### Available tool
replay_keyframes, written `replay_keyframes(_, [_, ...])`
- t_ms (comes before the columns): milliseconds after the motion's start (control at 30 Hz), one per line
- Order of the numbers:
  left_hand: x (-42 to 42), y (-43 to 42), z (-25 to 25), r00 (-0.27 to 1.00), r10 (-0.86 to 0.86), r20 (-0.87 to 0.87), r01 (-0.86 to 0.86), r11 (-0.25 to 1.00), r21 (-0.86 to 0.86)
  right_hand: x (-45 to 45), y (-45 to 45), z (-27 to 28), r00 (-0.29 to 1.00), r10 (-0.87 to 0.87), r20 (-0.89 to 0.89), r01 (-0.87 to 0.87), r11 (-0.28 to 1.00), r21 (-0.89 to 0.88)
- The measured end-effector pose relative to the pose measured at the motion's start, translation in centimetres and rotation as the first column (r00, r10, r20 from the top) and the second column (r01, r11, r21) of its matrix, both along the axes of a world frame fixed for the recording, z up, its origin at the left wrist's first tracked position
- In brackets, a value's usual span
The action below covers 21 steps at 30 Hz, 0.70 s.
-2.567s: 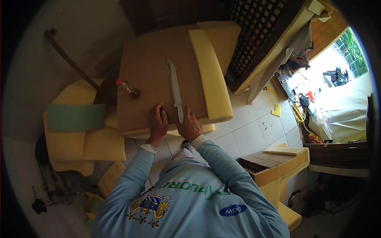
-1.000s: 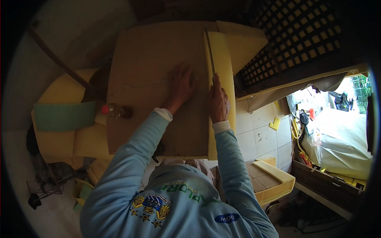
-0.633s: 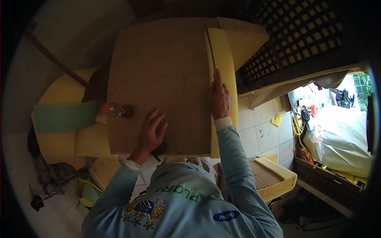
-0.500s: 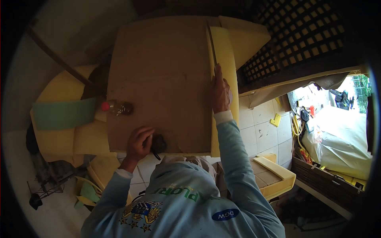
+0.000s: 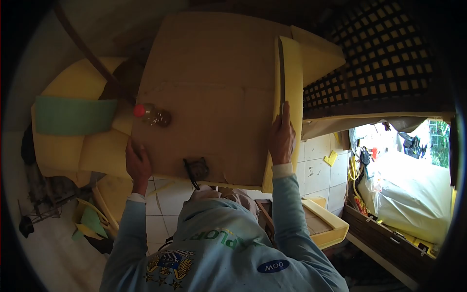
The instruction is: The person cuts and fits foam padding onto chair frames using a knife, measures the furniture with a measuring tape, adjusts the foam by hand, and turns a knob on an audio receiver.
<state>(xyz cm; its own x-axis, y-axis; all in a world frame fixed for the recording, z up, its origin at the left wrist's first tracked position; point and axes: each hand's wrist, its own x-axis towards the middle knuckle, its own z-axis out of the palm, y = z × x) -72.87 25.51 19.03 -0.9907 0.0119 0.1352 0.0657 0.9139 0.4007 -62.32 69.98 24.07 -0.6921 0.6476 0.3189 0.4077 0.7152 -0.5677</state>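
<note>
A large brown cardboard sheet point(image 5: 209, 73) lies in front of me, with yellow foam point(image 5: 294, 73) along its right edge. My right hand point(image 5: 283, 143) is closed round the near end of a long, narrow blade point(image 5: 281, 68), probably a knife. Its index finger stretches forward along the blade, which lies on the foam close to the cardboard's edge. My left hand point(image 5: 138, 163) grips the sheet's near left edge, some fingers partly hidden. Between my hands, near the front edge, sits a small dark object point(image 5: 198, 169) with a strap. A red-capped bottle point(image 5: 154, 116) lies on the cardboard's left side.
More yellow foam point(image 5: 63, 153) and a green foam strip point(image 5: 75, 115) are at the left. A wooden stick point(image 5: 85, 44) slants behind them. A dark lattice point(image 5: 374, 58) stands at the right, above the tiled floor point(image 5: 316, 173). A foam-edged box point(image 5: 323, 221) is below my right arm.
My left hand has moved from beside the small dark object to the cardboard's left edge. My right hand has drawn the blade back towards me along the foam. The view has shifted slightly.
</note>
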Motion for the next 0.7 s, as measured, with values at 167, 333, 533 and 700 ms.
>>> replay_keyframes(167, [-0.2,-0.8,-0.4,1.0,-0.023,-0.001,0.023,0.997,0.069,-5.4,2.7,1.6,0.98,-0.029,0.198,0.041,0.997,-0.058])
replay_keyframes(333, [-0.2,-0.5,-0.3,1.0,-0.025,-0.008,0.025,0.997,0.07,-2.0,2.0,1.1,0.986,-0.012,0.165,0.011,1.0,0.005])
replay_keyframes(533, [0.1,-0.2,0.2,1.0,-0.017,-0.005,0.018,0.998,0.059,-5.6,3.7,0.4,0.99,-0.012,0.142,0.01,1.0,0.014])
replay_keyframes(700, [-0.1,-0.3,-0.2,0.999,-0.024,-0.022,0.026,0.998,0.057,-1.7,1.9,0.5,0.995,-0.003,0.099,0.001,1.0,0.015])
